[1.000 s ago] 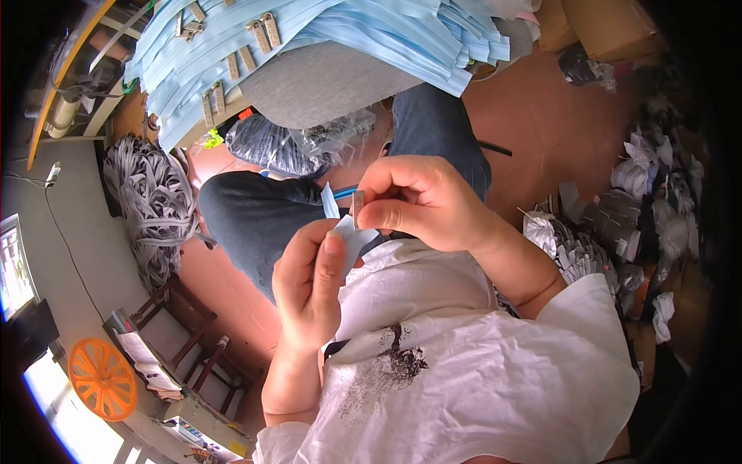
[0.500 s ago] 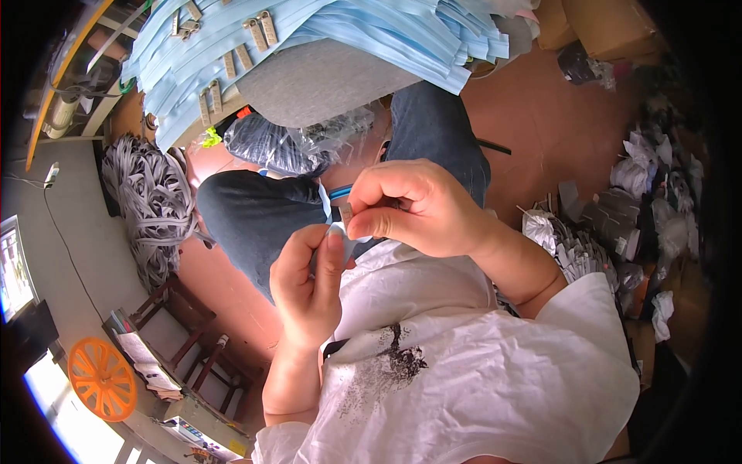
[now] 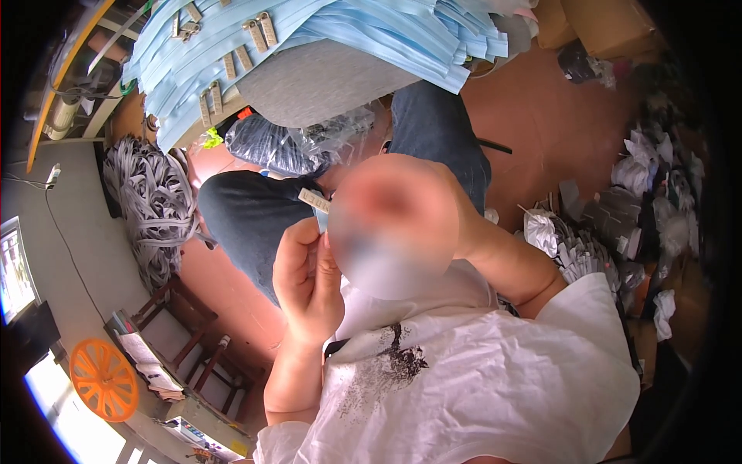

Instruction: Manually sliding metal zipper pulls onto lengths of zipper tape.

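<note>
My left hand (image 3: 306, 282) pinches the light blue end of a zipper (image 3: 321, 221) between thumb and forefinger, in front of my chest. A pale metal zipper pull (image 3: 314, 201) with raised marks sticks up from it toward the upper left. Close beside it, my right hand (image 3: 406, 213) is covered by a round blur, so its fingers and anything in them are hidden. Ahead of my knees, many light blue zippers (image 3: 371, 35) lie in overlapping layers, with several metal pulls (image 3: 260, 32) hanging on those at the left, over a grey rounded surface (image 3: 325, 81).
A heap of grey straps (image 3: 151, 209) lies left on the reddish floor, near a dark wooden chair (image 3: 174, 317). A dark plastic-wrapped bundle (image 3: 270, 143) sits under the grey surface. Cardboard boxes (image 3: 603, 27) and crumpled plastic (image 3: 638, 162) are at right.
The metal pull now stands up clear above my left fingers, where it was between both hands. A blur now covers my right hand. My left hand has barely moved.
</note>
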